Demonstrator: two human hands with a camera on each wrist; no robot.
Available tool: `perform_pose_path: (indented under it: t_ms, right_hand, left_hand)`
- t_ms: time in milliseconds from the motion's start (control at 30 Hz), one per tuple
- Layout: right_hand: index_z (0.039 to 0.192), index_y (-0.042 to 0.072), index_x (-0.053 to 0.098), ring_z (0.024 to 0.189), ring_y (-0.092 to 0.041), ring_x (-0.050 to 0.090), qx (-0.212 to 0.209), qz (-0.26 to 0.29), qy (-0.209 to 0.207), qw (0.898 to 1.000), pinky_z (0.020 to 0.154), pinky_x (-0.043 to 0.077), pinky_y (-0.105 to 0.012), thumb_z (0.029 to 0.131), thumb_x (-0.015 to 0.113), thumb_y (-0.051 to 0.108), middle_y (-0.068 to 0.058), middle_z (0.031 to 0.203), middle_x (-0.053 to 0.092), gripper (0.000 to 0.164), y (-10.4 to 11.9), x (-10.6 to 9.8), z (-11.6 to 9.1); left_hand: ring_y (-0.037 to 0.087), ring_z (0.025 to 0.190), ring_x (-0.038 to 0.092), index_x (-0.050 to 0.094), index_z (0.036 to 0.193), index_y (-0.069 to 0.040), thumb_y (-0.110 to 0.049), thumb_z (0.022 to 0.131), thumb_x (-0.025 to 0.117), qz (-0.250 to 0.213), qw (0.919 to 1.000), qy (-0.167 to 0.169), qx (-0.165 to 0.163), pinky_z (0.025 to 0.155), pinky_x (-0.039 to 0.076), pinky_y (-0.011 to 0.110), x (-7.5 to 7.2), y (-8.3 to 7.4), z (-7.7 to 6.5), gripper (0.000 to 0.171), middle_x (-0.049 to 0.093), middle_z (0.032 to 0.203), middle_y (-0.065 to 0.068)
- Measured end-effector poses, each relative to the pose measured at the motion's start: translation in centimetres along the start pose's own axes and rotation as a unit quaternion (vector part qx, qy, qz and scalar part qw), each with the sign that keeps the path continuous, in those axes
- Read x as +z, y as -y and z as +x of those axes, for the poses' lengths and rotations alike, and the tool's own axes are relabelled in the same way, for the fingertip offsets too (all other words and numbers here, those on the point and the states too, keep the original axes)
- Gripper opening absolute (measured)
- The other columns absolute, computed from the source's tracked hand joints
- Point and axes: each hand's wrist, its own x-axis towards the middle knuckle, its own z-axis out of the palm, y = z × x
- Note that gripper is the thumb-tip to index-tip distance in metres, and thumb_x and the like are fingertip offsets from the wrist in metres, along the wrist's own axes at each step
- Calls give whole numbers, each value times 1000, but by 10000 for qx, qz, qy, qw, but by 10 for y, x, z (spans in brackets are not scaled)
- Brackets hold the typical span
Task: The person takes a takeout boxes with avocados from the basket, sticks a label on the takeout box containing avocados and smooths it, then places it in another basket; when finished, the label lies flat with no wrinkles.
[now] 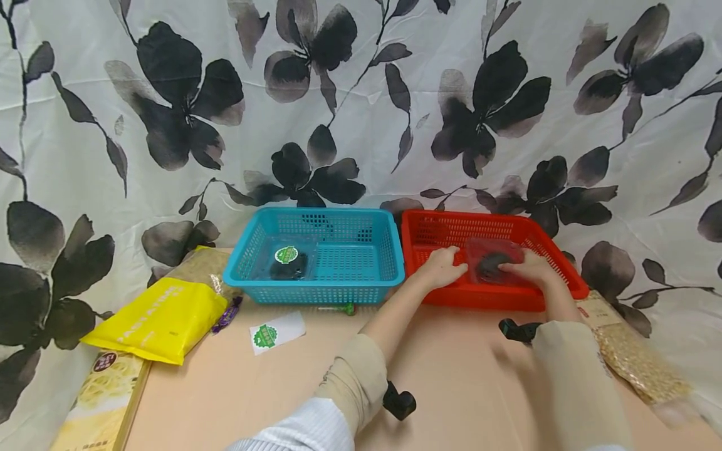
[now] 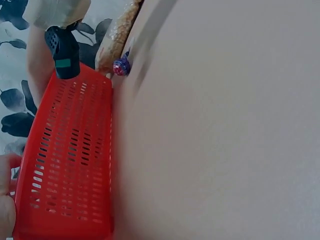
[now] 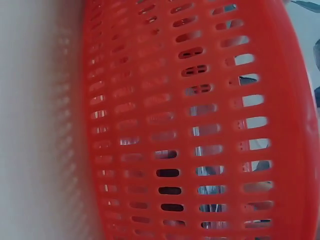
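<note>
In the head view, my right hand point(image 1: 533, 268) grips a clear plastic box point(image 1: 479, 246) with a dark round content, inside the red basket point(image 1: 491, 299). The thumb lies over the box's near side. My left hand point(image 1: 442, 268) reaches over the basket's front rim, thumb toward the box, with nothing seen in its fingers. In the left wrist view, part of that hand point(image 2: 6, 195) shows at the rim. The right wrist view is filled by the basket's slotted wall point(image 3: 175, 130), which hides the right hand.
Left of the red basket stands a blue basket point(image 1: 316, 292) holding a similar box point(image 1: 290, 266) with a green sticker. Nearby are a stickered card point(image 1: 279, 332), green lollipop point(image 1: 348, 309), yellow bag point(image 1: 160, 316), yellow carton point(image 1: 104, 401) and grain bag point(image 1: 634, 351). A purple-wrapped lollipop point(image 2: 121, 66) lies beyond the basket.
</note>
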Motion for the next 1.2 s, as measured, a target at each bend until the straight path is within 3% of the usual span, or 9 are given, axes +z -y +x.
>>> perform_pose_path:
  t_ms: [233,433,567,667,800,1000,1100,1200]
  right_hand:
    - [137,-8,17,110,-42,36,-552,39,146,9984,92,32,-57,81,57,45,-32,131,32,87,11,12,7]
    - [141,0,10,124,-44,22,-696,362,397,9961,96,23,-61,77,62,45,-28,141,18,94,24,22,9]
    - [142,4,10,125,-45,19,-790,543,555,9938,95,22,-62,74,65,45,-27,142,16,96,28,25,9]
    - [142,6,12,125,-43,21,-847,629,565,9928,95,24,-61,74,65,44,-25,142,19,94,28,25,9]
    - [142,4,14,124,-42,24,-913,735,437,9921,95,26,-60,77,63,44,-24,142,21,90,30,23,8]
    - [142,7,15,124,-42,26,-1042,821,-59,9911,93,30,-59,80,56,51,-22,142,21,87,46,18,1]
    - [142,10,16,126,-42,24,-1301,1011,-400,9855,94,29,-60,81,54,51,-20,144,20,83,59,16,-7]
    - [142,12,18,128,-40,22,-1587,1376,-631,9757,94,29,-59,84,52,47,-15,146,18,76,74,14,-17]
  left_hand:
    - [13,120,40,37,135,-13,-37,87,50,380,9990,178,-176,98,36,28,0,-1,-1,55,44,133,-1]
    - [14,122,39,34,137,-16,-40,86,50,349,9975,365,-490,99,35,32,-1,0,-3,58,40,136,-2]
    - [15,117,43,35,136,-13,-37,85,54,237,9970,289,-676,97,38,32,-2,0,-3,59,43,133,0]
    - [15,109,47,39,132,-8,-33,84,55,277,9974,180,-633,92,41,31,-3,0,-3,56,48,128,3]
    - [16,96,50,49,123,-6,-31,82,58,187,9979,-280,-558,84,46,31,-2,-2,-5,49,53,115,4]
    - [23,119,43,58,117,-10,-22,85,55,-692,9856,-1509,-312,96,38,36,-6,0,-7,35,44,132,8]
    - [26,123,38,59,117,-9,-20,87,51,-898,9798,-1786,31,99,34,38,-18,0,-11,33,38,138,10]
    - [28,124,36,59,117,-9,-20,87,50,-984,9764,-1885,371,99,33,42,-39,0,-18,33,37,138,10]
